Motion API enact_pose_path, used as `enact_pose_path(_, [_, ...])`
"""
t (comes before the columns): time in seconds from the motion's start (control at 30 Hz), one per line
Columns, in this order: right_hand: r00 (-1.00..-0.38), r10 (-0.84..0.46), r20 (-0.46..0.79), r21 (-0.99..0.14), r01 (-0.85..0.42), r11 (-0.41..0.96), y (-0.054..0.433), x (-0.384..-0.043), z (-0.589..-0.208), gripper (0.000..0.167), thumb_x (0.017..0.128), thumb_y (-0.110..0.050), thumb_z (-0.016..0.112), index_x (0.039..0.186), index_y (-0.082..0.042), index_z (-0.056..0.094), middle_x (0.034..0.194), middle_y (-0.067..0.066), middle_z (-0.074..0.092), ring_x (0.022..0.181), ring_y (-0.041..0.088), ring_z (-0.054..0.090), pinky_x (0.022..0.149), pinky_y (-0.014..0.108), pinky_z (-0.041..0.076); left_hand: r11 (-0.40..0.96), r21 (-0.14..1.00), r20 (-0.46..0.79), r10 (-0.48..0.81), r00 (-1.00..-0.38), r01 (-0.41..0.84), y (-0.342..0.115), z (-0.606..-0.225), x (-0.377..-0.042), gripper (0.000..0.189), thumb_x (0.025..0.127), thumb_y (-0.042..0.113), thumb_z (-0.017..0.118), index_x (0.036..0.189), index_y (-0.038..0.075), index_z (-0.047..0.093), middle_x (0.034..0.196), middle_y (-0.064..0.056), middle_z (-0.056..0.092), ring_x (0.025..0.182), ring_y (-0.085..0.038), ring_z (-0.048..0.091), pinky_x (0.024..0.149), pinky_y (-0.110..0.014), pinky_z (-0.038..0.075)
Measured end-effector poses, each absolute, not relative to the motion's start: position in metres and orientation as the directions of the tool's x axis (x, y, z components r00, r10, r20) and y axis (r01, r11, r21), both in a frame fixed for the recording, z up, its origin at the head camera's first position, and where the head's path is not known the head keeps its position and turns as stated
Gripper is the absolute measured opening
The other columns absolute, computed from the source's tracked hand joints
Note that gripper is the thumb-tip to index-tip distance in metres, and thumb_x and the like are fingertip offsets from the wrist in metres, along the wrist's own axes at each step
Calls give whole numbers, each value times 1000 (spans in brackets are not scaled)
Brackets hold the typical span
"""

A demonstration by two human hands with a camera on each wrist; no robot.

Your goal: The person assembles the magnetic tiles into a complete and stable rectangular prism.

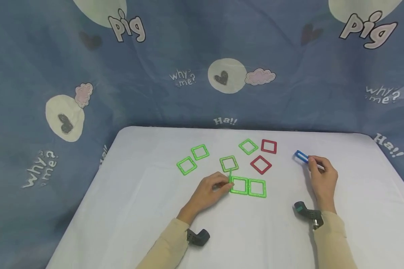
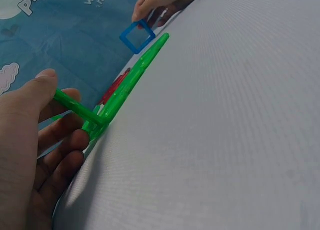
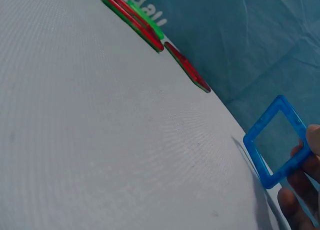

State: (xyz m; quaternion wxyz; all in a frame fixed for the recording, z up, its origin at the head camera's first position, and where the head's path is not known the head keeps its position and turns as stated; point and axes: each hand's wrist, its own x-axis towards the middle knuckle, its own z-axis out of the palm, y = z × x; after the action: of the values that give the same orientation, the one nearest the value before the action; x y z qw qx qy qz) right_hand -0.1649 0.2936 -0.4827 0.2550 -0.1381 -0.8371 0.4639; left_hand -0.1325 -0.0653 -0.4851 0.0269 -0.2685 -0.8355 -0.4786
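My left hand pinches a green square frame between thumb and fingers. That square stands on edge at the left side of two green squares, which lie flat and joined side by side. In the left wrist view its lower edge meets the flat pair. Farther right, my right hand grips a blue square frame by one side, tilted and raised off the table. The right wrist view shows the same blue square held near a corner, its center see-through.
Behind the flat pair lies a single green square. Two red squares and another green square lie toward the back. Two more green squares are at the left. A patterned blue cloth hangs behind the white table.
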Motion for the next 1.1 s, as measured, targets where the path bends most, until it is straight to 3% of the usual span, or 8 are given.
enact_pose_path(0.1, [-827,490,277,-866,7,501,291,-164,-481,31,97,-31,52,111,-7,64,107,0,63,81,-10,54,74,2,44,396,785,306,422,-853,477,-65,-484,-131,18,92,39,59,96,24,68,91,14,62,84,0,57,79,-19,50])
enact_pose_path(0.23, [-815,521,252,-892,13,453,289,-163,-480,28,97,-31,53,109,-10,65,107,-6,63,93,-7,53,78,3,43,410,774,306,426,-851,483,-65,-482,-131,16,92,38,60,95,24,67,89,14,62,83,0,57,79,-19,50])
enact_pose_path(0.4, [-807,512,295,-920,-95,379,281,-162,-474,21,95,-25,57,105,-9,67,102,-12,64,95,-2,55,77,5,44,410,779,298,422,-856,474,-66,-482,-130,15,92,37,61,97,24,68,91,13,63,84,0,57,79,-20,50])
enact_pose_path(0.53, [-814,460,356,-914,-199,354,271,-158,-462,19,94,-17,59,103,-2,66,97,-9,64,90,0,56,73,6,46,406,784,296,420,-858,469,-65,-483,-131,16,91,37,61,98,24,68,92,13,63,84,-1,57,80,-20,50])
enact_pose_path(0.7, [-824,412,389,-905,-257,339,260,-151,-448,22,93,-11,58,101,10,63,91,-17,63,83,1,57,70,6,46,410,781,297,422,-857,472,-64,-482,-131,15,91,37,61,97,24,68,91,13,63,84,-1,57,79,-20,50])
enact_pose_path(1.1, [-855,335,395,-909,-311,278,247,-152,-446,23,93,-6,58,100,15,60,90,-17,64,82,2,58,70,8,48,431,778,274,420,-865,456,-65,-481,-129,18,91,40,60,95,24,68,90,14,64,84,0,58,81,-19,50])
